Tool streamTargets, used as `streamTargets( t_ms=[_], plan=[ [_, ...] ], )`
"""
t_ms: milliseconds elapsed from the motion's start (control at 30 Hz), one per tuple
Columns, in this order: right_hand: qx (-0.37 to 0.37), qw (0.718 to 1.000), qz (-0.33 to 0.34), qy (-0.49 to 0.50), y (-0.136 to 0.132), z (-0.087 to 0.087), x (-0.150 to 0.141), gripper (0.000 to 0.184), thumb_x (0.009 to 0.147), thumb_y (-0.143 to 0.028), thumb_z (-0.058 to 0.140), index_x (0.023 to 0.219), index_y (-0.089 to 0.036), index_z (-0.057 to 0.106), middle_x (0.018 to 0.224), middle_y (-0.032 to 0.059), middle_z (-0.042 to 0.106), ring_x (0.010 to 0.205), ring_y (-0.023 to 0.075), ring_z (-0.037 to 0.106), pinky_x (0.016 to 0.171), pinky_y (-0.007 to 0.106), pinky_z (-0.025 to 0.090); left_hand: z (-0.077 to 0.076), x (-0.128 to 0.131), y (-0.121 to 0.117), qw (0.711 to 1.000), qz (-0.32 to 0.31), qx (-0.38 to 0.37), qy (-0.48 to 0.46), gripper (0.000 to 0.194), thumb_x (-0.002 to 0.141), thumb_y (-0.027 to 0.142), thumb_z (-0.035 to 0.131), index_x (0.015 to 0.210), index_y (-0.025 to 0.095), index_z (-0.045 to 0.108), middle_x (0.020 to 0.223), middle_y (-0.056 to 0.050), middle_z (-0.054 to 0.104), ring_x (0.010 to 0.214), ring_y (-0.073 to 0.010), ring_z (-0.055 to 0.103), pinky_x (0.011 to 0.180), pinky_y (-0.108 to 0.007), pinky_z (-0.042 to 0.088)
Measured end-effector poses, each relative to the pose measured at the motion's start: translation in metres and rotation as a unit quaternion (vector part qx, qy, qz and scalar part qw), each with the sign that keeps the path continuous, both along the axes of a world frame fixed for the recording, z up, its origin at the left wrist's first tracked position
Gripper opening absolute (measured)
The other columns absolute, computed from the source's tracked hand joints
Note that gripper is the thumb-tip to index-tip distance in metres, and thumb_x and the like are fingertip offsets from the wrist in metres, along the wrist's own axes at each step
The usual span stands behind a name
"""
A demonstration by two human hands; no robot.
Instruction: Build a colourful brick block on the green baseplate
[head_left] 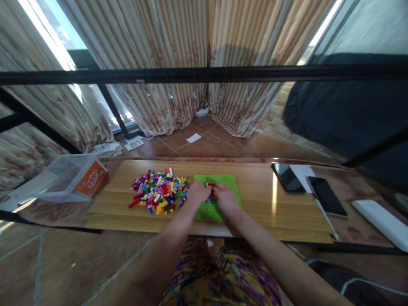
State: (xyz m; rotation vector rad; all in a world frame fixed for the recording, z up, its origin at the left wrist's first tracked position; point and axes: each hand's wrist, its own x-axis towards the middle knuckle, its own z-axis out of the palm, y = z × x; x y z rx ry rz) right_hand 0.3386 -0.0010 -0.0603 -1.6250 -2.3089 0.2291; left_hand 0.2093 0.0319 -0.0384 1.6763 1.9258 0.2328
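Observation:
A green studded baseplate (223,180) lies flat on the wooden tabletop (261,204). My left hand (198,193) and my right hand (225,199) rest on the plate side by side, fingers curled inward. Between their fingertips sits a small cluster of red, white and dark bricks (211,192), and both hands press or pinch on it. A loose pile of many-coloured bricks (158,191) spreads on the table just left of the plate, beside my left hand.
A clear plastic tub with an orange label (68,178) lies at the table's left end. Two dark phones (288,177) (327,195) and a white flat object (381,222) lie to the right. A black bar crosses above; curtains hang behind.

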Motion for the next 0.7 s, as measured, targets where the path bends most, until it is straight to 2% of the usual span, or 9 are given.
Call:
streamTargets(
  t_ms=[67,133,233,300,400,467,533,633,700],
  plan=[
    [0.024,0.999,-0.013,0.036,-0.003,0.005,0.006,0.033,0.086,-0.002,0.042,0.098,-0.015,0.070,0.102,0.0100,0.068,0.097,0.0183,0.061,0.091,0.030,0.048,0.004,-0.002,-0.003,1.000,-0.010,0.020,-0.013,0.034,0.084,0.042,0.054,0.069,0.015,0.069,0.078,-0.014,0.072,0.085,-0.0251,0.069,0.070,-0.029,0.047],
    [0.069,0.990,-0.055,0.111,-0.009,0.008,0.016,0.037,0.088,-0.004,0.038,0.103,-0.016,0.070,0.108,0.0102,0.069,0.100,0.0181,0.063,0.092,0.032,0.049,0.009,-0.008,-0.007,0.998,-0.021,0.042,-0.034,0.036,0.087,0.039,0.050,0.067,0.015,0.068,0.075,-0.012,0.072,0.081,-0.0228,0.068,0.069,-0.028,0.047],
    [0.135,0.956,-0.133,0.225,-0.027,0.008,0.036,0.032,0.092,-0.017,0.040,0.100,-0.017,0.072,0.108,0.0114,0.070,0.097,0.0207,0.066,0.090,0.037,0.052,0.015,-0.027,-0.017,0.994,-0.032,0.077,-0.074,0.035,0.090,0.034,0.043,0.071,0.016,0.067,0.072,-0.007,0.070,0.075,-0.0178,0.066,0.066,-0.025,0.046],
    [0.137,0.944,-0.159,0.256,-0.044,0.002,0.046,0.029,0.091,-0.022,0.043,0.096,-0.018,0.072,0.101,0.0111,0.072,0.091,0.0217,0.068,0.085,0.038,0.054,0.016,-0.044,-0.027,0.990,-0.032,0.097,-0.101,0.032,0.090,0.032,0.041,0.077,0.016,0.066,0.073,-0.004,0.070,0.072,-0.0149,0.065,0.065,-0.023,0.047],
    [0.092,0.948,-0.147,0.266,-0.074,-0.013,0.050,0.027,0.090,-0.023,0.045,0.093,-0.019,0.072,0.095,0.0102,0.072,0.086,0.0217,0.069,0.081,0.037,0.055,0.010,-0.074,-0.048,0.983,-0.012,0.120,-0.136,0.030,0.089,0.033,0.040,0.087,0.017,0.065,0.077,-0.003,0.070,0.071,-0.0134,0.065,0.065,-0.021,0.048],
    [0.064,0.952,-0.126,0.273,-0.093,-0.022,0.043,0.026,0.091,-0.022,0.045,0.095,-0.019,0.071,0.098,0.0098,0.072,0.090,0.0215,0.069,0.084,0.037,0.055,0.002,-0.096,-0.062,0.962,0.047,0.155,-0.218,0.027,0.085,0.037,0.046,0.088,0.018,0.065,0.077,-0.002,0.070,0.070,-0.0139,0.065,0.065,-0.022,0.050],
    [0.045,0.954,-0.106,0.275,-0.106,-0.028,0.031,0.027,0.091,-0.020,0.045,0.097,-0.021,0.071,0.101,0.0089,0.072,0.092,0.0212,0.069,0.085,0.037,0.055,-0.005,-0.119,-0.072,0.945,0.130,0.191,-0.233,0.025,0.081,0.038,0.051,0.088,0.019,0.065,0.076,-0.002,0.070,0.070,-0.0146,0.064,0.066,-0.023,0.051],
    [0.025,0.960,-0.059,0.273,-0.114,-0.028,0.012,0.028,0.092,-0.018,0.044,0.099,-0.022,0.071,0.101,0.0077,0.071,0.094,0.0205,0.068,0.085,0.036,0.055,-0.011,-0.158,-0.081,0.917,0.243,0.256,-0.188,0.028,0.080,0.038,0.053,0.094,0.017,0.064,0.083,-0.004,0.070,0.075,-0.0174,0.066,0.071,-0.027,0.052],
    [0.020,0.962,-0.031,0.271,-0.111,-0.024,0.001,0.027,0.092,-0.019,0.045,0.100,-0.022,0.070,0.101,0.0074,0.071,0.094,0.0200,0.067,0.086,0.035,0.055,-0.014,-0.183,-0.084,0.899,0.306,0.293,-0.110,0.029,0.080,0.036,0.053,0.098,0.017,0.064,0.088,-0.006,0.070,0.080,-0.0200,0.066,0.077,-0.032,0.052]
  ],
)
